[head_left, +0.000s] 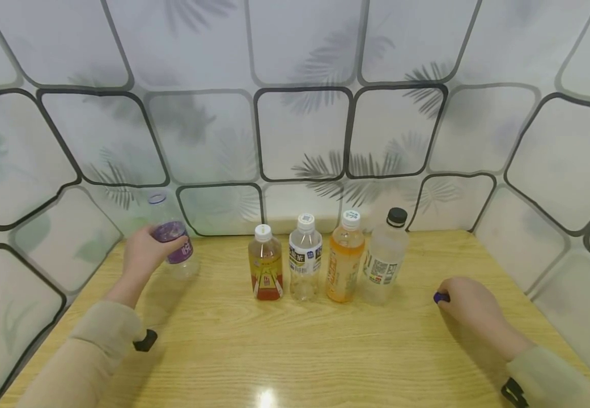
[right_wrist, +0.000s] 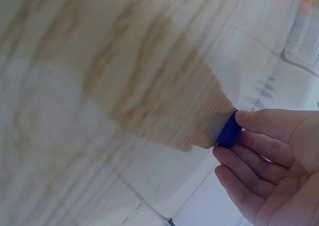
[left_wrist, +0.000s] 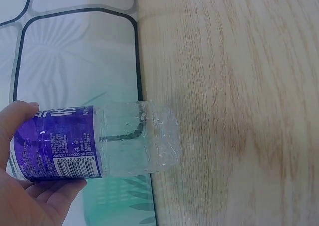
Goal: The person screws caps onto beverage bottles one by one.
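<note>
On the left of the table, my left hand [head_left: 144, 252] grips a clear plastic bottle [head_left: 186, 267] round its purple label [left_wrist: 60, 144]. The bottle's mouth [head_left: 157, 198] has no cap on it. In the left wrist view, its clear ribbed base [left_wrist: 167, 136] points toward the wooden tabletop; whether it touches the wood I cannot tell. Far over on the right, my right hand [head_left: 470, 300] pinches a small blue bottle cap [right_wrist: 230, 130] between thumb and fingertips, low over the table.
Side by side at the middle back stand a brown-red drink bottle [head_left: 266, 266], a clear bottle with a white cap [head_left: 305, 260], an orange drink bottle [head_left: 344, 260] and a black-capped clear bottle [head_left: 383, 260]. Patterned wall covering [head_left: 300, 136] rises behind the wooden table [head_left: 295, 351].
</note>
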Motion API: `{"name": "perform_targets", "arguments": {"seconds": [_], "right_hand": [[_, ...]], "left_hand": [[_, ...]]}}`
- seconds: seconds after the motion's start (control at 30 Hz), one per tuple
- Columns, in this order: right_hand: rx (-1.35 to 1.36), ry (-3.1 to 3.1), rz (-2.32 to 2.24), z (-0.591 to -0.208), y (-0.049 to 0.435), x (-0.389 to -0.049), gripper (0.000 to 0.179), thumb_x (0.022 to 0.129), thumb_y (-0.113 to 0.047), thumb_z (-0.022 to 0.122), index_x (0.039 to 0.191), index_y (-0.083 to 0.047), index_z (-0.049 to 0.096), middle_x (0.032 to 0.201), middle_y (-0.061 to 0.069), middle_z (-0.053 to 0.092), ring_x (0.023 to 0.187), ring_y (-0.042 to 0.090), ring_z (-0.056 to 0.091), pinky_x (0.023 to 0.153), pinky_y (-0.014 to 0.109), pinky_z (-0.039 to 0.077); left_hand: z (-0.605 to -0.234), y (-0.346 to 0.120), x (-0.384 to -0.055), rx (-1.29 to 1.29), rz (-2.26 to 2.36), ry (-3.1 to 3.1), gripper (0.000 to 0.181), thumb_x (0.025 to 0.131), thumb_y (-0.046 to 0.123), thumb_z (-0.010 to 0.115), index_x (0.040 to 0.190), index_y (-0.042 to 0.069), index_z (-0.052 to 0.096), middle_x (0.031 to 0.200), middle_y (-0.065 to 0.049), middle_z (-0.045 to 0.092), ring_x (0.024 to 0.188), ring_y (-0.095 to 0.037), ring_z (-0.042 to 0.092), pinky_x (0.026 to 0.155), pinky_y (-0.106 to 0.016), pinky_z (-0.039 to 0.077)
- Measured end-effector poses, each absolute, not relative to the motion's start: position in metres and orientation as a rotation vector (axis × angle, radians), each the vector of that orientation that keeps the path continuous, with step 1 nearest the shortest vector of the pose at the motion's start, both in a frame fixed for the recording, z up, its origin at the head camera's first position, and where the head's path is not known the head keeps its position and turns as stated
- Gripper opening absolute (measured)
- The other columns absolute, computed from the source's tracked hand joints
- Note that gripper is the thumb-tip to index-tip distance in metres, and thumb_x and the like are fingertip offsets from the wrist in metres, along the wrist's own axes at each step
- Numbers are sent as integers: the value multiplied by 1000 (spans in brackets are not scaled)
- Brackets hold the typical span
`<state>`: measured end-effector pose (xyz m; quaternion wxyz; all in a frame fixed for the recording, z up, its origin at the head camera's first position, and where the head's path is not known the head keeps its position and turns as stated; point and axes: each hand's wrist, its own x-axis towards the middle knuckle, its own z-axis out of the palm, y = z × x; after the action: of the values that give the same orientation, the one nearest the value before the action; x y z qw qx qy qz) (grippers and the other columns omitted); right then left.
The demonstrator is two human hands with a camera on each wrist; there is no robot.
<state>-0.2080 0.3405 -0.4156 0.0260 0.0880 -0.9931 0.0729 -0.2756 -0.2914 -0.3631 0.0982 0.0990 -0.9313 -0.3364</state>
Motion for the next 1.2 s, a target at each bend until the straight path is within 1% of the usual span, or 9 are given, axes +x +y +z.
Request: {"name": "perform_targets", "arguments": {"seconds": [0.33, 0.57, 0.73, 0.8, 0.97, 1.2], "right_hand": [[254, -3085, 221, -413, 339, -209, 14, 87, -6, 83, 96, 4, 79, 94, 20, 79, 85, 38, 75, 78, 55, 63], [260, -3080, 224, -415, 339, -209, 14, 88, -6, 83, 96, 4, 79, 94, 20, 79, 85, 38, 75, 77, 55, 63], [260, -3078, 201, -415, 339, -209, 14, 88, -7, 83, 96, 4, 79, 94, 20, 79, 85, 39, 75, 77, 55, 63], [260, -3077, 187, -416, 339, -210, 15, 87, -7, 83, 97, 5, 79, 95, 21, 78, 86, 39, 75, 77, 55, 63], [262, -3064, 169, -417, 339, -209, 15, 87, -7, 83, 96, 4, 78, 94, 21, 78, 85, 39, 75, 77, 55, 63], [264, -3060, 183, -417, 339, -209, 15, 87, -6, 84, 96, 4, 78, 93, 20, 78, 84, 37, 75, 76, 54, 63]], "left_hand": [[-361, -292, -271, 262, -992, -2741, 85, 93, 45, 79, 146, -15, 50, 137, -39, 61, 122, -54, 62, 101, -63, 56], [-356, -293, -265, 234, -954, -2751, 87, 92, 49, 79, 145, -14, 52, 134, -39, 63, 119, -54, 64, 96, -62, 57], [-354, -291, -258, 207, -954, -2754, 83, 90, 45, 81, 139, -16, 55, 130, -40, 64, 115, -54, 65, 94, -63, 57], [-353, -289, -256, 200, -953, -2767, 83, 90, 44, 82, 139, -17, 54, 131, -41, 63, 116, -55, 64, 95, -64, 57], [-351, -281, -250, 187, -947, -2822, 89, 91, 46, 81, 145, -16, 49, 137, -42, 60, 122, -57, 61, 100, -66, 55], [-353, -269, -240, 123, -944, -2836, 85, 90, 46, 82, 144, -13, 53, 135, -39, 63, 120, -55, 64, 98, -64, 57]]}}
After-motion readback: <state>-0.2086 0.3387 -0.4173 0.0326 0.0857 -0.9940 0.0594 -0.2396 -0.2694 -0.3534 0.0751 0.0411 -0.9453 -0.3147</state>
